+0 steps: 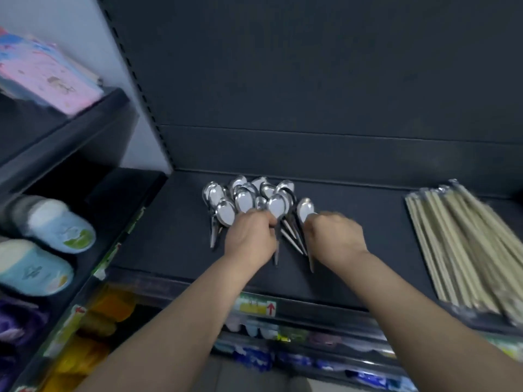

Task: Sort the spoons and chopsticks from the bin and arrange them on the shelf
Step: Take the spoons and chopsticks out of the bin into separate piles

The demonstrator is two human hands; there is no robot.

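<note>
While spoons point(246, 199) lie on the shelf point(169, 236), bowls rearward, handles toward the person, left hand point(250, 236) grips central handles; right hand point(335, 236) pinches the rightmost; chopsticks point(467, 250) well right.

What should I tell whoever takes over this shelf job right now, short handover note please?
Left hand: curled round handles in the spoons pile, mid-shelf.
Right hand: curled at the rightmost spoon's handle; blurred.
Chopsticks: bundled on the shelf, right side, apart from spoons.
Done: both kinds are on the shelf, separated.
Left: tidy the fanned spoons. Bin not in view.
</note>
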